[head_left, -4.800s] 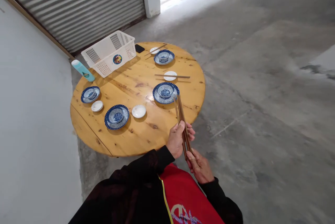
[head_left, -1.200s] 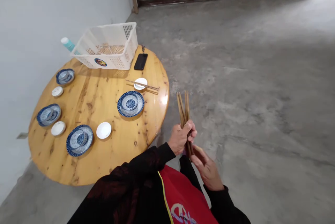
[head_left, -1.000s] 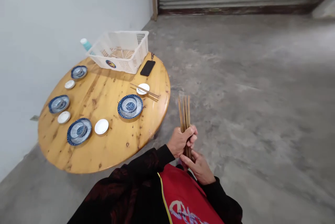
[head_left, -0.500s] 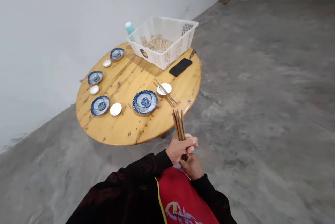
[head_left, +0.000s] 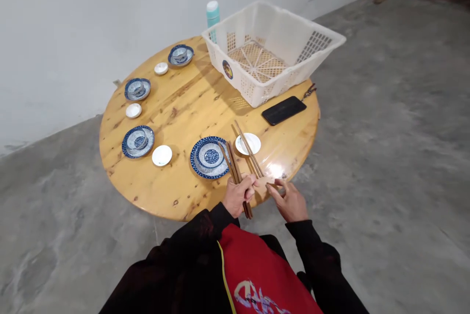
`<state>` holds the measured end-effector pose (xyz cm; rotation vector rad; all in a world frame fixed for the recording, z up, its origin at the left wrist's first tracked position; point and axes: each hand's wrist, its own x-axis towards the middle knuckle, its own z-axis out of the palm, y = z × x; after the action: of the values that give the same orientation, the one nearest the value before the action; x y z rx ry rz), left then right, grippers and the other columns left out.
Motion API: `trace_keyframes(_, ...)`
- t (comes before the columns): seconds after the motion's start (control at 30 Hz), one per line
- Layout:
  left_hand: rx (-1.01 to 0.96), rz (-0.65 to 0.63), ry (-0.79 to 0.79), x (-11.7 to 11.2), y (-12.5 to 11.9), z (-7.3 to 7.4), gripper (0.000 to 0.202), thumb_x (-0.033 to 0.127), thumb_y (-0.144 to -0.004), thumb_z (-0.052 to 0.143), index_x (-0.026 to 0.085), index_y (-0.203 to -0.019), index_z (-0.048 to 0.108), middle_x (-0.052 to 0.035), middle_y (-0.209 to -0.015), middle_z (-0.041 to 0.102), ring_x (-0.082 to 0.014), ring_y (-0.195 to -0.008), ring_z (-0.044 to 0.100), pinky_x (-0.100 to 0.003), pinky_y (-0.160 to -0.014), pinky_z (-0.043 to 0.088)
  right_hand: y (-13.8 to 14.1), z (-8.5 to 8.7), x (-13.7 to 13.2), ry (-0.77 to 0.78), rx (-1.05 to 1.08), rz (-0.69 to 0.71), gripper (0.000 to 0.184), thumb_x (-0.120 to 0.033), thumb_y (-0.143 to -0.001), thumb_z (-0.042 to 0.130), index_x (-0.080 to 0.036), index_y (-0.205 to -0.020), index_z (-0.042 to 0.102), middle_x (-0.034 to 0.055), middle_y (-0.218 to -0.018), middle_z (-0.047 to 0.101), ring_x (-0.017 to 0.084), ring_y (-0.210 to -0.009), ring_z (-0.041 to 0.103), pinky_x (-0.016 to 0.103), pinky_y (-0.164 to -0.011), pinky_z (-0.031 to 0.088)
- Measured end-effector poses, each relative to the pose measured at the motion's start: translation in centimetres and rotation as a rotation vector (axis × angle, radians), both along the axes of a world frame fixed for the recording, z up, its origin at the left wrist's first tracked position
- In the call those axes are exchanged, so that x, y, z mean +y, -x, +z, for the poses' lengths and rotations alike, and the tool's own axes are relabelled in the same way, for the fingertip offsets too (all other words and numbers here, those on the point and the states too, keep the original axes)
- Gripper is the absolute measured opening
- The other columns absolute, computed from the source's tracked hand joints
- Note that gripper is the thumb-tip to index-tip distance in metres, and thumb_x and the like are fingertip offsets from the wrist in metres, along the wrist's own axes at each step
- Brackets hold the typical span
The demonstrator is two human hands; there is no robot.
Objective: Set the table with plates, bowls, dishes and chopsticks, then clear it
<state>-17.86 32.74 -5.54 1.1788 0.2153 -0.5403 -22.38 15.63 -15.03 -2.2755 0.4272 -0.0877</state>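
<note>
My left hand (head_left: pixel 238 195) is closed around a bundle of brown chopsticks (head_left: pixel 232 161) whose tips reach over the near edge of the round wooden table (head_left: pixel 176 108). Those tips lie beside a blue patterned plate with a bowl (head_left: pixel 210 157). My right hand (head_left: pixel 291 200) is at the table edge, thumb and forefinger pinched on what looks like a brown chopstick end. Just ahead of it a pair of chopsticks (head_left: pixel 245 137) lies across a small white dish (head_left: pixel 255 142).
A white plastic basket (head_left: pixel 293 35), a black phone (head_left: pixel 283 109) and a teal bottle (head_left: pixel 212 12) stand at the table's far side. Three more blue plate-and-bowl sets (head_left: pixel 138 140) with small white dishes (head_left: pixel 162 155) line the left rim. A white wall runs behind; the floor is concrete.
I have walked round the table to the setting by the phone. My left hand lowered the chopstick bundle to the table, and my right hand left the bundle and reached forward.
</note>
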Motion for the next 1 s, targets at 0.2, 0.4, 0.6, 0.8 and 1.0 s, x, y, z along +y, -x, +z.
trace_keyframes(0.2,0.029,0.119,-0.019,1.0,-0.7,-1.1,0.044,0.059,-0.077,0.069,0.017,-0.07,0.056,0.0112,-0.04,0.035,-0.0027,-0.035,0.021,-0.02,-0.039,0.019,-6.2,-1.0,0.7,-0.111,0.165,0.145,0.051,-0.067,-0.08,0.054,-0.019,-0.088,0.07,0.0115,-0.086,0.074,0.026,-0.083,0.067,0.037,-0.077,0.047)
trace_keyframes(0.4,0.101,0.252,-0.035,0.7,-2.3,-2.0,0.041,0.054,-0.076,0.071,0.016,-0.073,0.057,0.0103,-0.044,0.038,-0.0022,-0.037,0.021,-0.02,-0.039,0.016,-7.3,-0.3,1.2,-0.408,0.273,0.245,0.057,-0.076,-0.075,0.053,-0.021,-0.059,0.057,-0.0004,-0.046,0.05,0.014,-0.046,0.043,0.028,-0.049,0.035)
trace_keyframes(0.6,0.047,0.403,-0.013,-1.7,-4.8,-1.4,0.046,0.057,-0.074,0.075,0.014,-0.083,0.062,0.0068,-0.063,0.049,-0.0008,-0.042,0.025,-0.021,-0.041,0.016,-5.6,1.9,-0.1,-0.784,0.328,0.239,0.052,-0.068,-0.077,0.068,-0.017,-0.084,0.067,0.003,-0.07,0.066,0.011,-0.046,0.044,0.025,-0.042,0.032)
trace_keyframes(0.8,-0.027,0.493,-0.077,-5.0,-7.4,0.3,0.05,0.057,-0.063,0.085,0.015,-0.079,0.063,0.0045,-0.066,0.051,-0.0051,-0.055,0.039,-0.021,-0.052,0.031,-6.1,4.4,-2.7,-0.791,0.277,0.416,0.05,-0.067,-0.086,0.061,-0.018,-0.085,0.068,0.0036,-0.068,0.066,0.015,-0.051,0.054,0.029,-0.052,0.045)
trace_keyframes(1.0,-0.07,0.533,-0.142,-8.1,-8.7,2.1,0.044,0.047,-0.061,0.089,0.016,-0.08,0.065,0.0023,-0.07,0.056,-0.0096,-0.065,0.049,-0.023,-0.062,0.042,-7.5,5.1,-5.8,-0.807,0.256,0.507,0.047,-0.063,-0.089,0.06,-0.017,-0.084,0.069,0.0025,-0.068,0.066,0.014,-0.053,0.055,0.028,-0.056,0.046)
